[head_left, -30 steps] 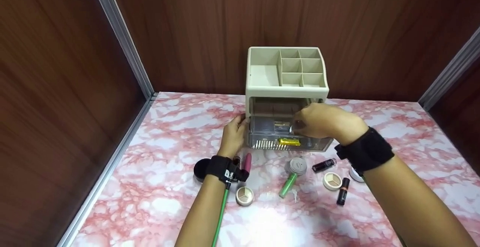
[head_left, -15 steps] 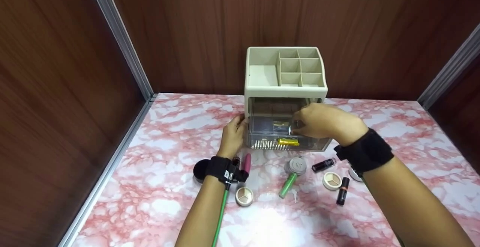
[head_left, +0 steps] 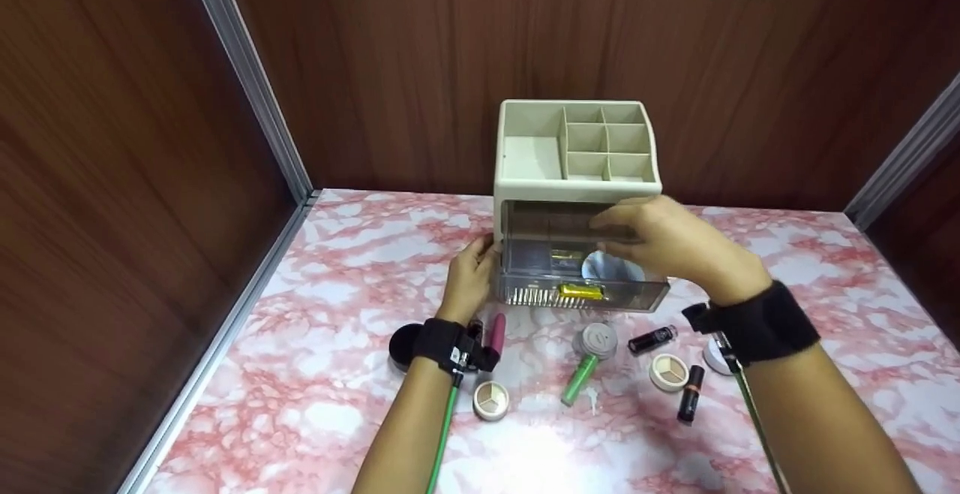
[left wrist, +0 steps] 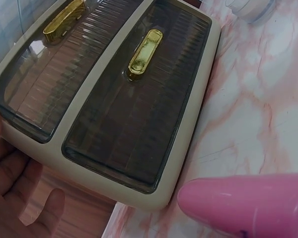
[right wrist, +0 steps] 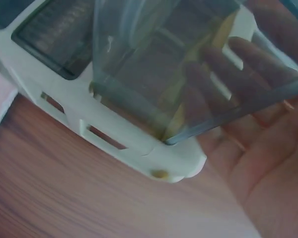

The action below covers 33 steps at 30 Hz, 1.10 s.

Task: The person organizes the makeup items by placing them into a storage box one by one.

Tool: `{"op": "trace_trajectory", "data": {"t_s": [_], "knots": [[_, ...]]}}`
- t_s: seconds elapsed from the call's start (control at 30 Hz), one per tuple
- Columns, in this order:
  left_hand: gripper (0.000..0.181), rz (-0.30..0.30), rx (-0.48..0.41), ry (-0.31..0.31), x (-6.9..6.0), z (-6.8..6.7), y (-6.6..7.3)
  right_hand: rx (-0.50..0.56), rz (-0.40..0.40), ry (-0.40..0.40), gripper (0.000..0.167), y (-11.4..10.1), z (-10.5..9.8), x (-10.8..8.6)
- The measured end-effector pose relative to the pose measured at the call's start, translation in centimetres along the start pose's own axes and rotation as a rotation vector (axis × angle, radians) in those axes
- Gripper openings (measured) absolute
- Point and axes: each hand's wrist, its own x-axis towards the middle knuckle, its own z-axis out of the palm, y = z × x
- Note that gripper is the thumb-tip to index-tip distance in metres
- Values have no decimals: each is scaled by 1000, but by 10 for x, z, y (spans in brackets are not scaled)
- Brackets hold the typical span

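1. Inside the pulled-out smoky clear plastic drawer [head_left: 634, 297], we saw a glossy pale-blue round disc [head_left: 609, 269] lying behind the gold plastic handle [head_left: 581, 292]
2. Our right hand [head_left: 679, 246] hung over the disc, thumb and fingers apart, contact unclear
3. Our left hand [head_left: 469, 278] rested loosely against the cream plastic organizer [head_left: 576, 191]
4. We judged the disc light, stiff, slippery and perhaps fragile, best pinched by its rim

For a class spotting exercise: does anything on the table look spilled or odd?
Possibly the small white mark beside the green tube: its ragged outline looks like a smear, though I cannot be certain.
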Motion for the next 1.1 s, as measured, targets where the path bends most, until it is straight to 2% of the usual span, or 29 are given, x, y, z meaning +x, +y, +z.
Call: {"op": "trace_trajectory", "data": {"t_s": [0.1, 0.23, 0.37, 0.47, 0.57, 0.7, 0.83, 1.03, 1.1], "knots": [[36, 0, 4, 5, 0, 0, 0, 118, 20, 186, 21, 9, 1, -10], [32, 13, 17, 13, 1, 1, -1, 316, 103, 443, 24, 20, 9, -27], [29, 23, 23, 20, 2, 1, -3, 511, 236, 672, 22, 30, 24, -45], [29, 23, 24, 17, 2, 1, -4, 599, 348, 794, 20, 41, 41, -56], [30, 18, 20, 24, 2, 1, -3, 670, 469, 846, 21, 50, 61, -64], [29, 17, 20, 39, 0, 0, -4, 714, 586, 852, 24, 50, 85, -65], [29, 13, 27, 29, -3, 2, -4, 715, 587, 871, 24, 46, 101, -64], [30, 13, 45, 4, 0, 1, -1, 887, 535, 855, 33, 49, 123, -62], [30, 16, 61, -4, 3, -2, 0, 893, 508, 837, 34, 49, 128, -61]]}}
